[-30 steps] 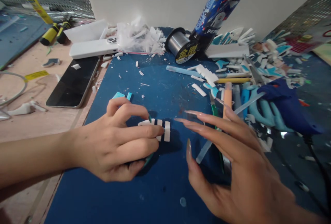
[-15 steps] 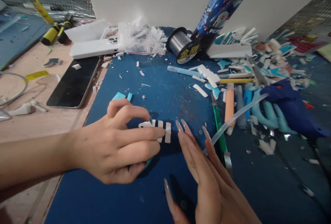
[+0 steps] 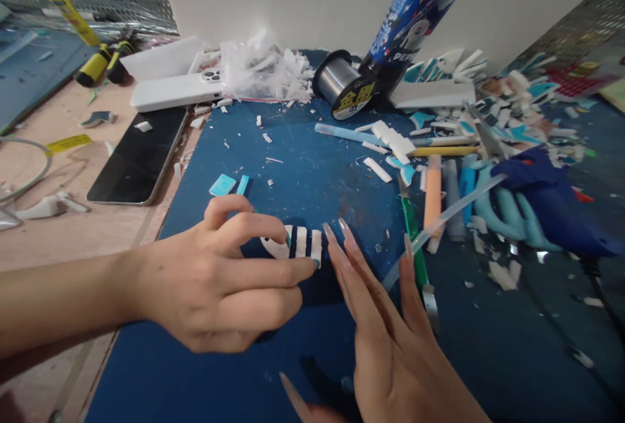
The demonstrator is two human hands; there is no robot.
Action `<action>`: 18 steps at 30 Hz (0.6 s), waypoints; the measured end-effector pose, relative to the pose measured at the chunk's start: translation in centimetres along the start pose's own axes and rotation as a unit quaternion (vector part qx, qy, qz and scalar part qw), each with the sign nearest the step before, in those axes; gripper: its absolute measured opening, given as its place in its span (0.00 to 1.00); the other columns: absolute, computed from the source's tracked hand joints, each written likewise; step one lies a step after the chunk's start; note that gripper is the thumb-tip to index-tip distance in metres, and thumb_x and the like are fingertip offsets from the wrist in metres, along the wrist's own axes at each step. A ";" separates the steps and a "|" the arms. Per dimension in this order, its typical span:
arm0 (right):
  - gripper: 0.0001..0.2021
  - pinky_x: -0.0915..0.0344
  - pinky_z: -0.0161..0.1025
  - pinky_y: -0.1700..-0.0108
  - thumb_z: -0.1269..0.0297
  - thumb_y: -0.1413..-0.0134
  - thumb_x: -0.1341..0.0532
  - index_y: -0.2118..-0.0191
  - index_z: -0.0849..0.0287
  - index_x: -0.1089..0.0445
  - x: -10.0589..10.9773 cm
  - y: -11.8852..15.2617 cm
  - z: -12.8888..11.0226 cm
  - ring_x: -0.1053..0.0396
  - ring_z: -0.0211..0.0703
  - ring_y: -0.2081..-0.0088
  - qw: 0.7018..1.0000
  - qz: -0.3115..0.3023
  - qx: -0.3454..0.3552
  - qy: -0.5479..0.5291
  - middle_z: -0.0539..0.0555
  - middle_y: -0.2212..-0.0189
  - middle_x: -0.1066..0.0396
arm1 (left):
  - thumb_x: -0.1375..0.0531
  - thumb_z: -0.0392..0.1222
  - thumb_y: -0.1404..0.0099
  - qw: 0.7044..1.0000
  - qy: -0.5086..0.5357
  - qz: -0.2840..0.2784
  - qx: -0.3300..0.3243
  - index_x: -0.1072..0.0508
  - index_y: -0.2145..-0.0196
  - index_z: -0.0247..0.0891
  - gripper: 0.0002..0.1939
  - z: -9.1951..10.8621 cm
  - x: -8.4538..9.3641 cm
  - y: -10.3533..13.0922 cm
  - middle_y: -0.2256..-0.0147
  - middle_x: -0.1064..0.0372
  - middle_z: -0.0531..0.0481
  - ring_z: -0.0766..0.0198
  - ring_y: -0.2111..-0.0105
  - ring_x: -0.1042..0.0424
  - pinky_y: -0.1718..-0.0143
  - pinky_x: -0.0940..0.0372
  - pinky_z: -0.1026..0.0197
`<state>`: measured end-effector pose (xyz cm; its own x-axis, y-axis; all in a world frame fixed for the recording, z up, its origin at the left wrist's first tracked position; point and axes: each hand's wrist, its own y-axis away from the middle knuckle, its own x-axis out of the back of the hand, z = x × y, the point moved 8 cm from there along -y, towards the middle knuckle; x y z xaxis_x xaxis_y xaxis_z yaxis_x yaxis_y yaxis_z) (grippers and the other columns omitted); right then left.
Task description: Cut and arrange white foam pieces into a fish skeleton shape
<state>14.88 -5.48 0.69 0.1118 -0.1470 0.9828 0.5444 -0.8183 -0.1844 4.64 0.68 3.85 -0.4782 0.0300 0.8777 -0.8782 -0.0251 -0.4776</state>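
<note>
Several white pieces [image 3: 301, 241] lie in a row with dark gaps between them on the blue mat [image 3: 297, 156]. The leftmost is rounded, with a dark dot. My left hand [image 3: 224, 273] rests over them, index fingertip on the rounded piece and middle fingertip on the rightmost strip; its fingers are apart and nothing is held. Just right of the strips is my right hand [image 3: 385, 319], fingers stretched out and thumb apart, with nothing in it. Two light-blue pieces [image 3: 222, 185] lie above my left hand.
A green cutter [image 3: 414, 234] and a translucent glue stick lie right of my right hand. Beyond are a blue glue gun [image 3: 551, 202], white and blue scraps, a line spool [image 3: 344, 84] and a bottle [image 3: 415, 13]. A black phone [image 3: 141, 156] is at left.
My right hand has moved slightly left, closer to the strips. My left fingers have shifted, the middle fingertip now lower on the rightmost strip, and more of the light-blue pieces shows.
</note>
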 end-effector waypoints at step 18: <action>0.41 0.56 0.71 0.38 0.57 0.41 0.47 0.35 0.88 0.63 0.2 -0.2 0.4 0.59 0.65 0.33 1.000 -0.001 -0.023 -0.007 0.75 0.35 0.53 | 0.43 0.38 0.43 1.000 -0.017 0.009 0.001 0.28 0.64 0.41 0.09 -0.2 0.1 -0.3 0.55 0.26 0.55 0.51 0.57 0.39 0.61 0.47 0.48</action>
<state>15.10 -5.17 0.94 0.1226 -0.1367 0.9830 0.5058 -0.8436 -0.1804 4.80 0.89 4.09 -0.4931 -0.0039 0.8700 -0.8696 -0.0270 -0.4930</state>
